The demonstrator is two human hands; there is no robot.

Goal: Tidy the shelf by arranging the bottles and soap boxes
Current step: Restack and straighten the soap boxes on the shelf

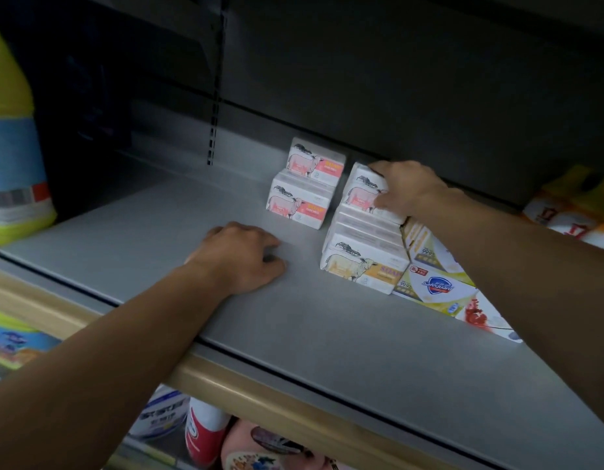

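A person's right hand (407, 188) grips a white soap box with a pink cow print (361, 195), fingers curled over its top and printed front. The box lies flat on a grey shelf (192, 212), its long axis running left to right, printed face toward the viewer. Directly in front of the grip, more white boxes form a row ending in a yellow cow box (361, 266). Left of the grip stand two stacked pink cow boxes (305, 184). The left hand (241, 257) rests knuckles-down on the shelf, fingers curled, holding nothing. A yellow bottle (12, 130) stands far left.
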